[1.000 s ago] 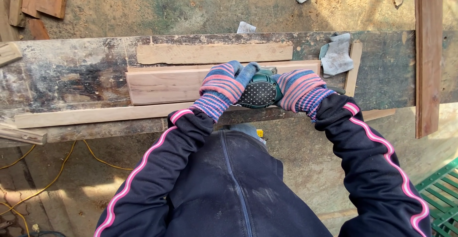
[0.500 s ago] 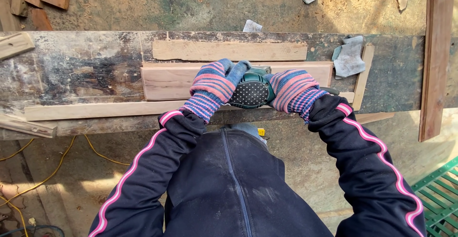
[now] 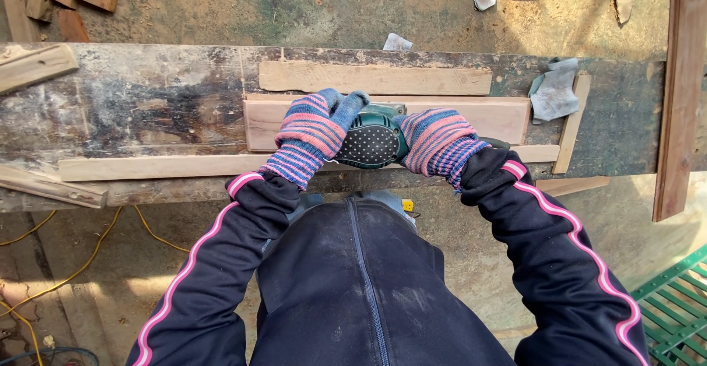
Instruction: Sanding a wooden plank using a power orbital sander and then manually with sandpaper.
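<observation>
Two gloved hands clasp a green sander on a board across a worn worktop.

Head view: the left hand (image 3: 311, 132) and the right hand (image 3: 436, 141), both in pink-and-blue striped gloves, wrap their fingers (image 3: 346, 104) around the green sander (image 3: 372, 139) from either side — a closed grip on the tool. The sander sits on the pale wooden board (image 3: 265, 124), near its middle, and the board lies flat on the dark, scuffed worktop (image 3: 140, 97). A shorter plank (image 3: 375, 79) lies just beyond the board, a long thin strip (image 3: 162, 166) just in front of it. A grey rag (image 3: 554, 90) rests to the right — beside an upright-lying slat (image 3: 571, 123). Yellow cable (image 3: 44, 270) trails on the ground.
</observation>
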